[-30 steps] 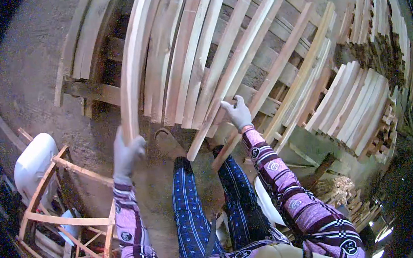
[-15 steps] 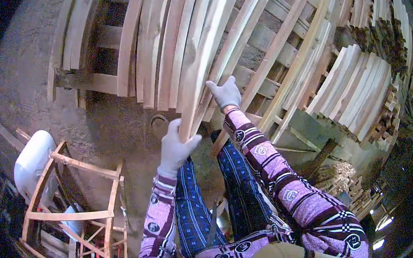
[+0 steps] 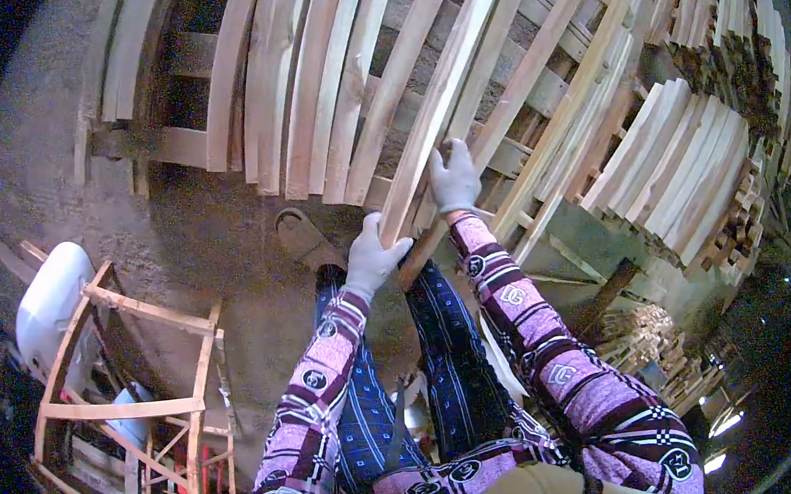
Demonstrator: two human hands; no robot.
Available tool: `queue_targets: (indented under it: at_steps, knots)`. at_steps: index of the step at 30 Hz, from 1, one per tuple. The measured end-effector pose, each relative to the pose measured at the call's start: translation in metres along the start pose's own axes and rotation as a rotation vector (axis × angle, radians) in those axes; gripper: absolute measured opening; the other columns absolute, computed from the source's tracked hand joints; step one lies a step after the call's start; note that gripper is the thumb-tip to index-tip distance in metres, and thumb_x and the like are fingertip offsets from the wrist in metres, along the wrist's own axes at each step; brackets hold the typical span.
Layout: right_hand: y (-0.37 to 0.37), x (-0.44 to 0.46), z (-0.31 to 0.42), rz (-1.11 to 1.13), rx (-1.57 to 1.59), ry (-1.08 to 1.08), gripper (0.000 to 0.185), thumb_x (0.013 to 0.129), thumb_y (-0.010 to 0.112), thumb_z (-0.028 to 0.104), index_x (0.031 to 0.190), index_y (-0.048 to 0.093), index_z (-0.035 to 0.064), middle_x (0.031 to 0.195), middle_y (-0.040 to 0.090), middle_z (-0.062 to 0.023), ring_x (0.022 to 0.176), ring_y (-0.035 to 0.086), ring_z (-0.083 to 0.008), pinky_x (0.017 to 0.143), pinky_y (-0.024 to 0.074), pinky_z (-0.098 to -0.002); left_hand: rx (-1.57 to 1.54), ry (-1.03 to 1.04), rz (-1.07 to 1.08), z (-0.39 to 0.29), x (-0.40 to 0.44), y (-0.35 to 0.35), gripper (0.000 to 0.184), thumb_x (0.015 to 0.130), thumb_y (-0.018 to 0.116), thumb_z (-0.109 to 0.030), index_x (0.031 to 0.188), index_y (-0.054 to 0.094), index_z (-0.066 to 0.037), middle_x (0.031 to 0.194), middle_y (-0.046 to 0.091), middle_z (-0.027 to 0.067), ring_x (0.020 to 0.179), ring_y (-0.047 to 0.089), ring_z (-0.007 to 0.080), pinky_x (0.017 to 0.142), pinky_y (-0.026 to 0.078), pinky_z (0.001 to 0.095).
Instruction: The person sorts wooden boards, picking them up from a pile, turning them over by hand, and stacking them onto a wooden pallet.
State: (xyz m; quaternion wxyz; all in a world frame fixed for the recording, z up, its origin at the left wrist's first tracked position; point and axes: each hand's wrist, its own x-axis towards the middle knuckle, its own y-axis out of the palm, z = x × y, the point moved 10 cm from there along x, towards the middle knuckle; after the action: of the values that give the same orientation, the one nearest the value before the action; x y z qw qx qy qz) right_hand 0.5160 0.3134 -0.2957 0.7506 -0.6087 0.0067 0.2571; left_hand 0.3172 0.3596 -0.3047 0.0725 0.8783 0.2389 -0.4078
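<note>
My left hand [image 3: 377, 256], in a pale grey glove, is closed around the near end of a long, slightly curved wooden strip [image 3: 440, 114]. That strip slants up and away to the right, over the rack. Just right of it, my right hand [image 3: 456, 182], gloved too, grips a neighbouring wooden strip [image 3: 486, 81] from above, thumb and fingers on its two sides. The undersides of both hands are hidden. More curved strips [image 3: 311, 112] lie side by side to the left.
Slatted wooden supports [image 3: 186, 145] carry the strips. A stack of cut strips [image 3: 679, 172] stands at right, with offcuts [image 3: 647, 342] below it. At lower left are a wooden chair-like frame [image 3: 135, 407] and a white rounded object [image 3: 53, 304]. My shoe [image 3: 309, 239] is near the rack.
My left hand has shifted right and slightly upward with its strip, leaving a wider gap on the left. My right hand has moved slightly right. More of my shoe shows.
</note>
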Motion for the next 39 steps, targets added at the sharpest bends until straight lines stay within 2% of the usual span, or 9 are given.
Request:
queue_targets:
  at_steps: [3, 9, 12, 17, 24, 27, 30, 33, 39]
  knots:
    - [0.009, 0.004, 0.005, 0.134, -0.058, 0.177, 0.036, 0.075, 0.051, 0.034, 0.098, 0.047, 0.0068, 0.087, 0.056, -0.0181, 0.075, 0.055, -0.0325, 0.063, 0.0438, -0.0417, 0.103, 0.181, -0.175, 0.008, 0.029, 0.006, 0.051, 0.066, 0.064, -0.027, 0.106, 0.042, -0.005, 0.096, 0.051, 0.0204, 0.089, 0.050, 0.0341, 0.076, 0.041, 0.0389]
    - [0.015, -0.005, 0.038, 0.091, -0.326, -0.087, 0.059, 0.066, 0.060, 0.034, 0.105, 0.037, -0.0033, 0.086, 0.054, -0.0186, 0.074, 0.056, -0.0336, 0.061, 0.0460, -0.0409, 0.169, 0.152, -0.225, 0.026, 0.040, 0.000, 0.050, 0.068, 0.061, -0.020, 0.113, 0.042, -0.007, 0.095, 0.050, 0.0191, 0.090, 0.049, 0.0343, 0.078, 0.040, 0.0398]
    - [0.018, 0.004, 0.014, 0.146, 0.051, 0.280, 0.055, 0.065, 0.060, 0.031, 0.101, 0.038, -0.0035, 0.086, 0.054, -0.0197, 0.078, 0.055, -0.0334, 0.065, 0.0447, -0.0427, 0.184, 0.166, -0.314, 0.018, 0.035, -0.014, 0.047, 0.068, 0.061, -0.017, 0.110, 0.045, -0.007, 0.094, 0.050, 0.0186, 0.089, 0.049, 0.0339, 0.078, 0.040, 0.0391]
    - [0.014, 0.029, 0.013, -0.059, 0.380, 0.273, 0.049, 0.062, 0.061, 0.038, 0.087, 0.048, -0.0026, 0.081, 0.056, -0.0240, 0.082, 0.054, -0.0378, 0.070, 0.0424, -0.0413, 0.091, 0.179, -0.322, 0.021, 0.037, -0.028, 0.049, 0.067, 0.062, -0.015, 0.112, 0.046, -0.007, 0.097, 0.051, 0.0179, 0.091, 0.051, 0.0313, 0.079, 0.041, 0.0355]
    - [0.007, 0.044, 0.017, 0.116, -0.231, 0.131, 0.047, 0.060, 0.060, 0.043, 0.085, 0.051, 0.0045, 0.082, 0.059, -0.0174, 0.081, 0.057, -0.0320, 0.067, 0.0444, -0.0412, 0.032, 0.089, -0.276, 0.043, 0.041, -0.027, 0.050, 0.067, 0.063, -0.016, 0.112, 0.046, -0.004, 0.100, 0.052, 0.0166, 0.091, 0.053, 0.0269, 0.079, 0.041, 0.0325]
    - [0.009, 0.045, -0.005, 0.182, -0.105, 0.159, 0.039, 0.064, 0.059, 0.039, 0.080, 0.052, 0.0041, 0.078, 0.058, -0.0137, 0.075, 0.058, -0.0269, 0.063, 0.0445, -0.0352, -0.081, 0.105, -0.207, 0.055, 0.044, -0.024, 0.050, 0.068, 0.063, -0.017, 0.112, 0.046, 0.000, 0.102, 0.054, 0.0127, 0.091, 0.053, 0.0193, 0.079, 0.041, 0.0290]
    - [0.030, 0.022, -0.013, 0.536, 0.850, 0.266, 0.018, 0.072, 0.057, 0.026, 0.071, 0.051, 0.0092, 0.060, 0.041, 0.0049, 0.051, 0.036, -0.0055, 0.046, 0.0297, -0.0198, -0.257, -0.111, -0.018, 0.054, 0.037, -0.020, 0.049, 0.068, 0.063, -0.016, 0.111, 0.046, 0.003, 0.102, 0.055, 0.0081, 0.091, 0.051, 0.0126, 0.080, 0.040, 0.0253]
    - [0.042, 0.001, -0.009, 0.732, 1.138, 0.340, 0.016, 0.071, 0.058, 0.024, 0.073, 0.049, 0.0105, 0.058, 0.036, 0.0056, 0.050, 0.034, -0.0052, 0.045, 0.0275, -0.0193, -0.205, -0.083, -0.057, 0.053, 0.029, -0.030, 0.047, 0.069, 0.062, -0.014, 0.110, 0.046, 0.003, 0.099, 0.055, 0.0048, 0.089, 0.051, 0.0105, 0.080, 0.039, 0.0237]
    - [0.043, 0.006, 0.023, 0.777, 0.983, 0.298, 0.019, 0.072, 0.058, 0.025, 0.078, 0.049, 0.0101, 0.064, 0.039, 0.0068, 0.057, 0.035, -0.0036, 0.052, 0.0280, -0.0165, 0.038, 0.054, -0.122, 0.048, 0.029, -0.029, 0.046, 0.075, 0.057, -0.029, 0.109, 0.047, -0.001, 0.096, 0.055, 0.0130, 0.091, 0.051, 0.0174, 0.082, 0.037, 0.0285]
